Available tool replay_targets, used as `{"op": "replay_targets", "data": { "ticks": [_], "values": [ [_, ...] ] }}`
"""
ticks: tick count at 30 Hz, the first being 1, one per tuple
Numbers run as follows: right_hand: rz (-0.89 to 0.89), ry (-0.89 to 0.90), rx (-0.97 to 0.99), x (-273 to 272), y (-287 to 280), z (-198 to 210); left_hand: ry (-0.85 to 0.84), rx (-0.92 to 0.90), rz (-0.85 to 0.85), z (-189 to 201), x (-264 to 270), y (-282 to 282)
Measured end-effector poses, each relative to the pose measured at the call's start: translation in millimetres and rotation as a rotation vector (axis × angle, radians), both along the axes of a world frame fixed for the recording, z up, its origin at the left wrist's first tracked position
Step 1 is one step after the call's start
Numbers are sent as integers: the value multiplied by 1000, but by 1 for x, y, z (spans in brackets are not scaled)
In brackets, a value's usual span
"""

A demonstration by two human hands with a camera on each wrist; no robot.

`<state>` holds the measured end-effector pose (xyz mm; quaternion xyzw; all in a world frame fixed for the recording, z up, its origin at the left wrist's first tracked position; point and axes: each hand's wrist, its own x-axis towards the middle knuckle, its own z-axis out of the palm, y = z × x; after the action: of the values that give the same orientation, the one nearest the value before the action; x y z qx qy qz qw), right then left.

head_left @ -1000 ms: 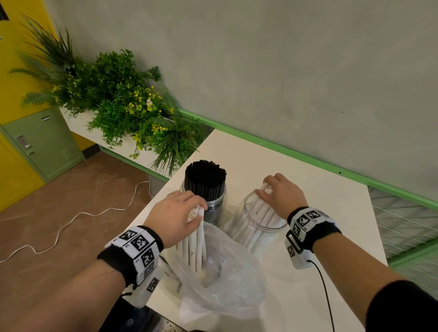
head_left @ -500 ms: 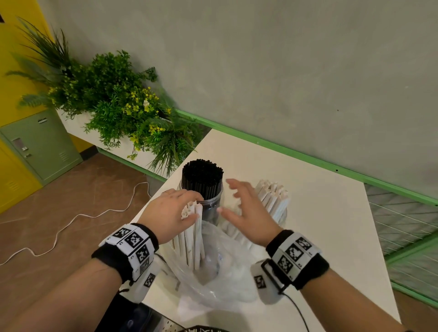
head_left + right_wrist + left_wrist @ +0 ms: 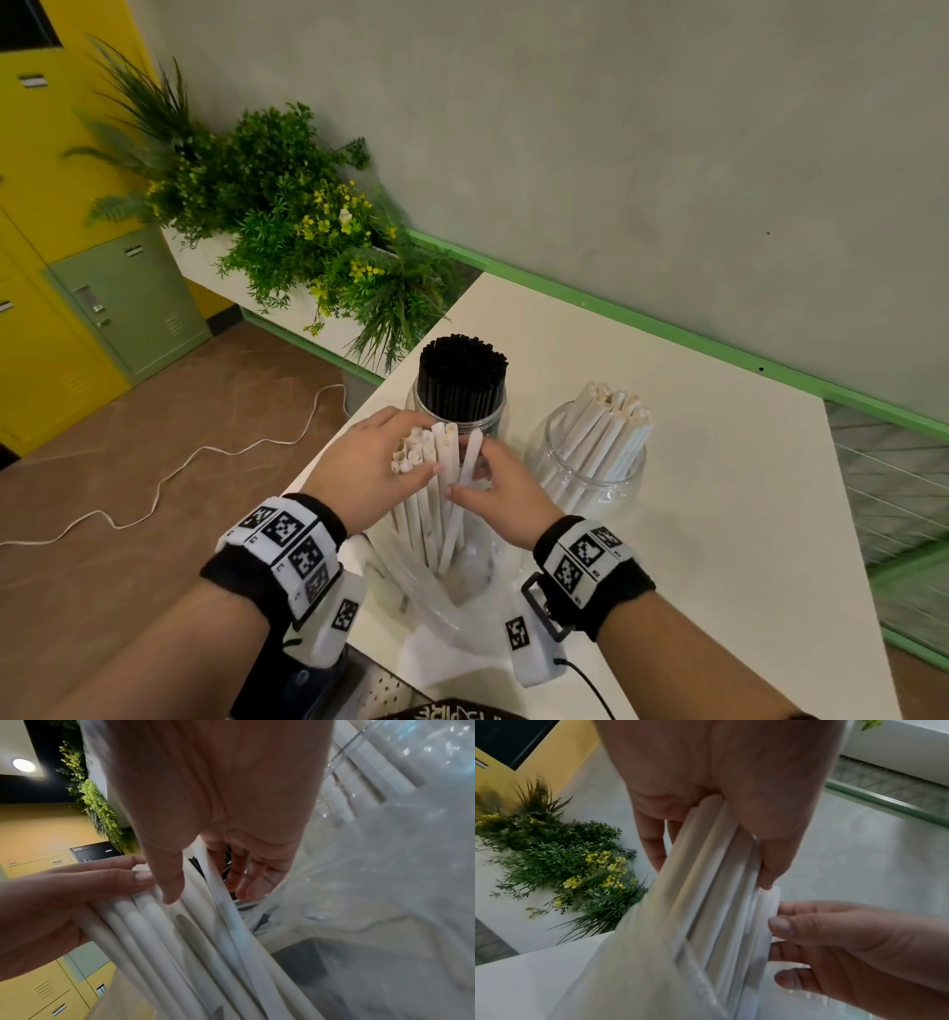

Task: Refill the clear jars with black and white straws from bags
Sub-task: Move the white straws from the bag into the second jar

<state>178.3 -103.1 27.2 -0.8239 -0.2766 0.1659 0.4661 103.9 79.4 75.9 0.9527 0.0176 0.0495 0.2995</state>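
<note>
My left hand (image 3: 416, 447) grips a bundle of white straws (image 3: 436, 493) that stands upright in a clear plastic bag (image 3: 462, 601) at the table's near edge. From the right, my right hand (image 3: 470, 475) has its thumb in front of a few straws of that bundle and its fingers curled behind them. The right wrist view shows the right hand (image 3: 208, 892) with one straw (image 3: 226, 910) running between thumb and fingers. Behind the hands stands a clear jar packed with black straws (image 3: 462, 380). To its right, a wider clear jar (image 3: 570, 493) holds leaning white straws (image 3: 606, 437).
The white table (image 3: 693, 539) ends just left of the bag, with brown floor and a white cable (image 3: 169, 473) below. A planter of green plants (image 3: 287, 221) stands beyond the far-left corner. A green rail (image 3: 667, 334) runs along the wall; wire mesh (image 3: 888, 488) lies to the right.
My right hand left the white-straw jar and crossed left to the bundle, closing its thumb and fingers round a few straws. The left hand kept its grip on the bundle.
</note>
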Motion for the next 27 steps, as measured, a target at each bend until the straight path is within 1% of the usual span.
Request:
{"op": "replay_targets", "data": {
  "ticks": [3, 6, 9, 13, 15, 23, 27],
  "values": [
    [-45, 12, 140, -5, 6, 2, -41, -26, 12, -5, -2, 0],
    [-80, 89, 232, -8, 11, 6, -51, -32, 27, -6, -3, 0],
    [-85, 106, 216, -9, 14, 6, -52, -47, 29, -4, -3, -1],
    [-147, 57, 305, -13, 14, 8, -44, -114, -25, -4, -3, -3],
    [-150, 37, 330, -16, 13, 7, -53, -127, -34, -6, -2, -7],
    [-171, 62, 369, -18, 12, 6, -75, -101, 42, -11, 5, -13],
    [-138, 66, 348, -19, 13, 7, -63, -96, 50, -9, 6, -13]
  ]
}}
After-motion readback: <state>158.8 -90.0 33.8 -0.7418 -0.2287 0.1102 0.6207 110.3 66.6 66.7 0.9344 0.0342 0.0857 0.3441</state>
